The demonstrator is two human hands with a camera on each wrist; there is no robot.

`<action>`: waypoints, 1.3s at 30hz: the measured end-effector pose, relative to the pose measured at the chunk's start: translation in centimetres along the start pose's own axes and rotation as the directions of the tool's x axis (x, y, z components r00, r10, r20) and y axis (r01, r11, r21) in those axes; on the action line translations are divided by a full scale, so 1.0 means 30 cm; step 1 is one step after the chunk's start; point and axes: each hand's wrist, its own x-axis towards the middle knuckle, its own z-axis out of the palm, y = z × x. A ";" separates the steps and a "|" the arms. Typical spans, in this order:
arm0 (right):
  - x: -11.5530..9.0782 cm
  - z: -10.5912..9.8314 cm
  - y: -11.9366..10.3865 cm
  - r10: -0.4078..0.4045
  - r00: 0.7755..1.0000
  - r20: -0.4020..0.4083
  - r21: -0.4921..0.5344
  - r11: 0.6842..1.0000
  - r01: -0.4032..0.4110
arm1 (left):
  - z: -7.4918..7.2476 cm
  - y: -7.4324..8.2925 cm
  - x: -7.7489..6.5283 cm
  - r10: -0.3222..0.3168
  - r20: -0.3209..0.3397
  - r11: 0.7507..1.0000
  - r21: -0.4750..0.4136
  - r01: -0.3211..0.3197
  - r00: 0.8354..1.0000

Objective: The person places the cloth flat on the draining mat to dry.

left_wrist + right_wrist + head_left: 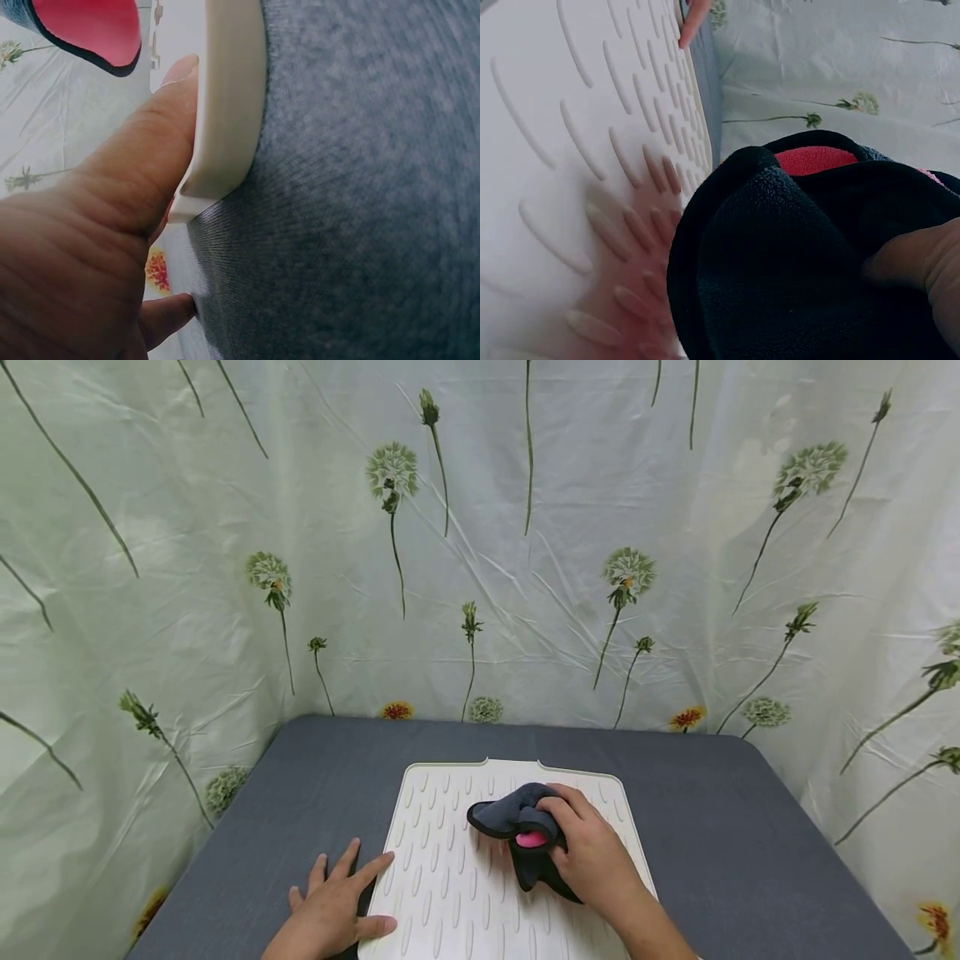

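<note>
Gripping a dark fleece cloth [525, 835] with pink lining, the right hand [596, 856] has its grip curled round the bunched fabric, thumb tucked into a fold in the right wrist view. Cloth sits on the white ridged mat [450, 893], at about 2 o'clock from the mat's middle. Left hand [333, 910] lies with fingers spread flat at the mat's 9 o'clock edge, thumb against the rim [225, 112], part on the grey tabletop [315, 768]. Cloth looks soft, light, floppy, not fragile and not slippery; it should bunch rather than hold shape, so take it at a gathered fold or the black bound hem. Mat looks flexible, rubbery, likely to slide unless pinned.
</note>
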 end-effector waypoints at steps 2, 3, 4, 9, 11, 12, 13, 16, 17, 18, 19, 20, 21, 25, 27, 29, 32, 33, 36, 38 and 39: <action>0.000 0.011 -0.005 0.008 1.000 0.023 -0.006 1.000 -0.008 | 0.000 0.000 0.000 0.000 0.001 1.000 0.002 0.000 1.000; 0.000 0.015 -0.007 0.013 0.999 0.039 -0.004 1.000 -0.013 | 0.000 0.001 0.000 -0.001 -0.001 1.000 0.008 0.001 1.000; -0.001 0.019 -0.009 0.019 0.998 0.056 -0.004 1.000 -0.019 | 0.001 0.002 0.001 -0.004 -0.001 1.000 0.012 0.004 1.000; -0.006 0.039 -0.016 0.052 0.986 0.161 0.001 0.999 -0.052 | 0.003 0.006 0.003 -0.012 -0.001 1.000 0.022 0.012 1.000; -0.008 0.047 -0.015 0.055 0.980 0.193 -0.007 0.998 -0.055 | 0.004 0.005 0.003 -0.012 0.000 1.000 0.022 0.012 1.000; -0.009 0.051 -0.015 0.055 0.978 0.204 -0.011 0.998 -0.054 | 0.004 0.005 0.003 -0.012 0.000 1.000 0.021 0.012 1.000; -0.011 0.055 -0.014 0.052 0.976 0.211 -0.016 0.999 -0.050 | 0.003 0.004 0.002 -0.013 0.000 1.000 0.021 0.013 1.000; -0.014 0.063 -0.011 0.037 0.974 0.224 -0.012 0.999 -0.035 | 0.002 0.002 0.001 -0.014 -0.003 1.000 0.025 0.015 1.000; -0.016 0.065 -0.011 0.034 0.973 0.229 -0.010 0.999 -0.033 | 0.002 0.002 0.002 -0.016 -0.003 1.000 0.026 0.016 1.000; -0.017 0.067 -0.011 0.035 0.971 0.237 -0.007 0.999 -0.034 | 0.001 0.002 0.002 -0.014 -0.004 1.000 0.028 0.014 1.000; -0.019 0.070 -0.010 0.036 0.968 0.250 -0.007 0.999 -0.035 | 0.001 0.003 0.002 -0.013 -0.003 0.999 0.030 0.013 1.000; -0.021 0.072 -0.011 0.041 0.963 0.267 -0.003 0.999 -0.042 | 0.002 0.002 0.003 -0.014 -0.003 0.999 0.033 0.014 1.000; -0.023 0.073 -0.012 0.049 0.956 0.289 -0.005 0.999 -0.049 | 0.002 0.002 0.003 -0.016 -0.003 0.999 0.033 0.016 1.000; -0.033 0.078 -0.013 0.074 0.921 0.382 -0.002 0.997 -0.079 | 0.003 0.002 0.000 -0.010 0.004 1.000 0.025 0.009 1.000; -0.038 0.077 -0.013 0.077 0.907 0.414 0.007 0.996 -0.088 | 0.002 0.001 -0.001 -0.008 0.005 1.000 0.016 0.008 1.000; -0.042 0.071 -0.010 0.075 0.901 0.427 0.024 0.995 -0.094 | 0.001 0.000 0.000 -0.005 0.002 1.000 0.020 0.005 1.000; -0.044 0.052 -0.005 0.083 0.900 0.427 0.058 0.991 -0.119 | -0.003 -0.003 0.004 -0.005 -0.004 0.999 0.034 0.005 1.000; -0.044 0.044 -0.003 0.087 0.904 0.419 0.069 0.990 -0.127 | -0.004 -0.005 0.005 -0.004 -0.006 0.999 0.040 0.005 1.000; -0.048 0.012 0.008 0.117 0.915 0.386 0.069 0.985 -0.155 | -0.004 -0.004 0.006 -0.004 -0.006 0.999 0.054 0.005 1.000; -0.051 -0.008 0.016 0.140 0.923 0.357 0.056 0.984 -0.171 | -0.004 -0.004 0.005 -0.008 0.000 0.999 0.051 0.008 1.000; -0.055 -0.018 0.020 0.155 0.926 0.345 0.050 0.982 -0.183 | -0.004 -0.004 0.006 -0.007 0.002 0.999 0.051 0.007 1.000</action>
